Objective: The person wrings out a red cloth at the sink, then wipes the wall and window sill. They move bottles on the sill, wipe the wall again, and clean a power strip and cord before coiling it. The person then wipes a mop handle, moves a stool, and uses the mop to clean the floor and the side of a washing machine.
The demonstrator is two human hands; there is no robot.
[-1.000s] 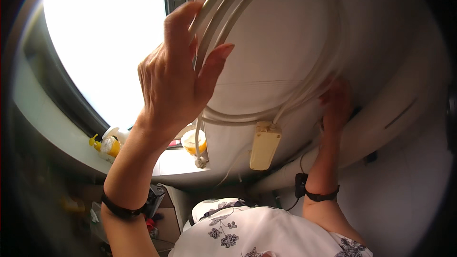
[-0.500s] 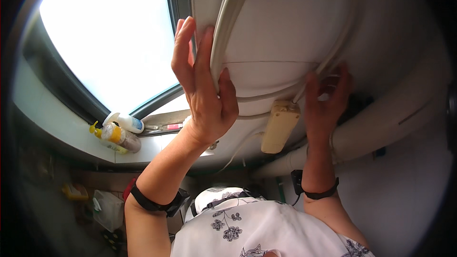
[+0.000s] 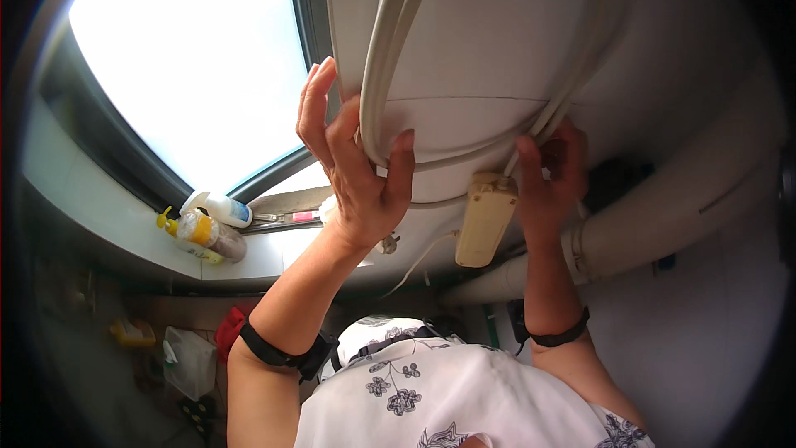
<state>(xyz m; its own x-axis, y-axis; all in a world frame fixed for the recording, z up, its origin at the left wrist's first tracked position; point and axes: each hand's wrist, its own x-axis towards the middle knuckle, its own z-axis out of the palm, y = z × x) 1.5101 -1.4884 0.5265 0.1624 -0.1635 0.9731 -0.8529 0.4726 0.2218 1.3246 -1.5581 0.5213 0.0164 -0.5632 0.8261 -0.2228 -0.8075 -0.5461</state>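
Note:
A loop of off-white cable (image 3: 375, 75) in several strands hangs against the pale wall. My left hand (image 3: 358, 187) has the left side of the loop between thumb and fingers, with some fingers raised and loosely bent. At the right side, my right hand (image 3: 547, 191) closes thumb and fingers about the gathered strands; part of its grip is in shadow. Just left of that hand is a cream-coloured power strip (image 3: 487, 220), tilted, with a cord entering its upper end and a thinner cord at its side.
A bright window (image 3: 191, 58) fills the upper left. Pump bottles (image 3: 215, 236) lie on its ledge. A thick pale pipe (image 3: 638, 236) runs behind my right forearm. A small metal fitting (image 3: 387, 244) sits near my left wrist; a clear plastic container (image 3: 189, 362) is lower left.
Both hands have shifted: the left slightly down, the right leftward onto the strands. The cable strands are drawn closer together at the right side.

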